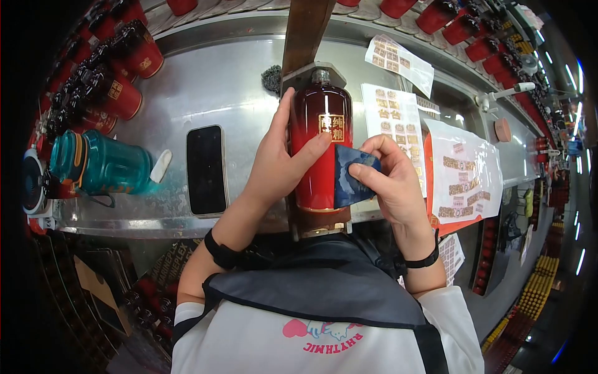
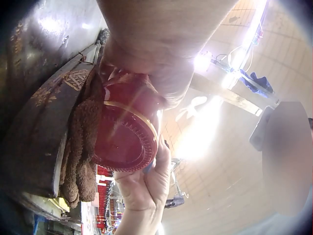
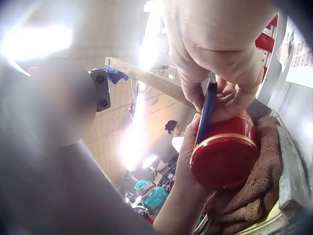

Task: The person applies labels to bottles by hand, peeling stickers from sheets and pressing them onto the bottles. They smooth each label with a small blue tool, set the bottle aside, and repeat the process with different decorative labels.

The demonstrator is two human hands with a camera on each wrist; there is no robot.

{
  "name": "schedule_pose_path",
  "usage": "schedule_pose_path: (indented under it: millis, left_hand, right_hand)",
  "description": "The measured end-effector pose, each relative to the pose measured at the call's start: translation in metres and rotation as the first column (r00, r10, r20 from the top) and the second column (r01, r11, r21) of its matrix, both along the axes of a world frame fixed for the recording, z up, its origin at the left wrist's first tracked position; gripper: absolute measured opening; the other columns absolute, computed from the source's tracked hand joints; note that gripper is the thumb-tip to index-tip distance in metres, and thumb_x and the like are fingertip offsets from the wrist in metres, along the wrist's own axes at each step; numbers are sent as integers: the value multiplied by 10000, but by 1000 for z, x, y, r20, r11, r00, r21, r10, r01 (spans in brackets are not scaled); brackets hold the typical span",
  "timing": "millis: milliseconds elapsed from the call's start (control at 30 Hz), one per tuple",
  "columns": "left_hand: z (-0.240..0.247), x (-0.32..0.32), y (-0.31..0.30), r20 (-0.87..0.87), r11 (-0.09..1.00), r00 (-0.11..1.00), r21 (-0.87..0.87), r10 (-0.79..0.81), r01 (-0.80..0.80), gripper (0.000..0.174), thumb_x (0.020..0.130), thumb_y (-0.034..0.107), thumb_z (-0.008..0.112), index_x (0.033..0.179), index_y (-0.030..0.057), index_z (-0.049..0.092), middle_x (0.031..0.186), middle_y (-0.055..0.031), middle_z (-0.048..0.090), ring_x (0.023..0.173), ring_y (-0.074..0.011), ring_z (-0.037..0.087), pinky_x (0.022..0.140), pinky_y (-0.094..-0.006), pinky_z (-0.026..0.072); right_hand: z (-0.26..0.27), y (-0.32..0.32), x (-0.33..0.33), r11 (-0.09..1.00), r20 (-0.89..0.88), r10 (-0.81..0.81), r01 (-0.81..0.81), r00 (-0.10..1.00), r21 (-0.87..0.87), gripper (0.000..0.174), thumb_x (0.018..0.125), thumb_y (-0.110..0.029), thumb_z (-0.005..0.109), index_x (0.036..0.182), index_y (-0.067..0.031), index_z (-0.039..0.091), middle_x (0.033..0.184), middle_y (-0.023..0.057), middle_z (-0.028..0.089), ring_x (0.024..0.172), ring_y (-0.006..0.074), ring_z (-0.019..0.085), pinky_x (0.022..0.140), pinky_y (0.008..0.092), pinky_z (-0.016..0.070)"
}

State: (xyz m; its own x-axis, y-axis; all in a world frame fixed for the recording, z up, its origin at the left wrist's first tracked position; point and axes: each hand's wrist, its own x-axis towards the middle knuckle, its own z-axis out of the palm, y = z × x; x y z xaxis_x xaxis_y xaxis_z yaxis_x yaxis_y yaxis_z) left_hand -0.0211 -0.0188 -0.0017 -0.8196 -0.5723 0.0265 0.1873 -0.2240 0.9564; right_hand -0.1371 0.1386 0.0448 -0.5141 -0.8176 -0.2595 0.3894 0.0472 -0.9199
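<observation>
A glossy red bottle point(image 1: 314, 187), dark toward its neck and bearing a gold-framed label point(image 1: 331, 128), lies with its base toward the person. My left hand point(image 1: 280, 159) holds it from the left side, thumb across the front by the label. My right hand point(image 1: 392, 177) pinches a thin, flat, dark blue squarish piece point(image 1: 350, 181) between thumb and fingers, its left edge along the bottle's right side. In the right wrist view the same blue piece point(image 3: 208, 110) appears edge-on. Under the bottle is a folded brown towel point(image 3: 257, 183), also visible as bunched cloth point(image 2: 83, 147) in the left wrist view.
Left of the bottle lie a black phone point(image 1: 206, 171), a teal jug point(image 1: 106, 163) and a small white object point(image 1: 161, 166). Sticker sheets point(image 1: 464, 171) spread to the right. Several red bottles point(image 1: 115, 93) stand at the far left, and a wooden post point(image 1: 305, 34) rises behind.
</observation>
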Motion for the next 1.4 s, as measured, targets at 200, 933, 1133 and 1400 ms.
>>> schedule_pose_path:
  millis: [200,933,1133,1400]
  left_hand:
    - [-2,0,-1,0,1000,1000,-25,4,-4,858,915,199,682,1521,-61,132,1426,-236,420,1278,-251,488,1060,-351,409]
    - [0,-5,-1,19,998,998,-26,56,-56,773,955,201,630,1499,-99,170,1406,-246,449,1274,-248,495,1057,-338,407]
    - [-1,-3,-1,27,998,999,-40,46,-45,770,959,198,622,1501,-100,162,1404,-246,448,1271,-246,496,1057,-337,405]
    - [0,-4,0,27,998,998,-21,55,-55,760,963,200,616,1498,-101,168,1412,-253,439,1281,-250,487,1063,-339,400]
  right_hand:
    - [2,-2,2,1000,17,-10,10,1000,3,267,833,38,711,1017,-45,536,891,24,649,805,58,625,722,193,505]
    - [-6,-35,-22,987,-286,36,12,958,163,487,834,-207,798,1180,-16,514,623,-47,549,576,7,494,536,158,345]
    - [-6,-36,-21,988,-279,33,11,960,153,487,831,-204,801,1178,-17,515,620,-48,547,573,6,489,535,154,333]
    - [-5,-36,-21,990,-252,22,15,968,143,502,822,-203,810,1182,-18,513,625,-46,554,574,8,496,537,152,345]
